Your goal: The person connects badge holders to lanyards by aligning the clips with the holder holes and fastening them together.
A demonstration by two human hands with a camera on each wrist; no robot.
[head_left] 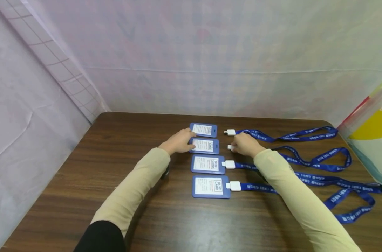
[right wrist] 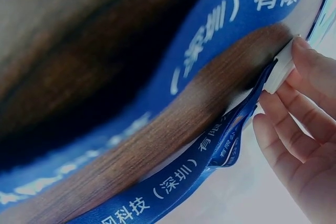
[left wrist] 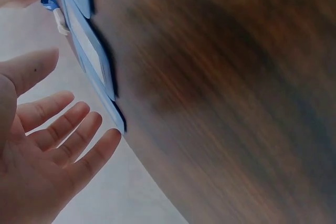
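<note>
My left hand lies at the left ends of the two farthest badge holders, blue frames with white ID/IC cards. Its fingertips overlap the corner of the farthest holder; the thumb overlaps the left edge of the second holder. Those fingers are spread and relaxed in the left wrist view. With thumb and fingers, my right hand pinches the white clip of a blue printed lanyard. A short gap separates this clip from the second holder's slotted end.
Nearer me, a third holder and the nearest holder have white clips and lanyards at their right ends. The farthest lanyard lies apart from its holder. A pale curtain hangs behind the brown wooden table.
</note>
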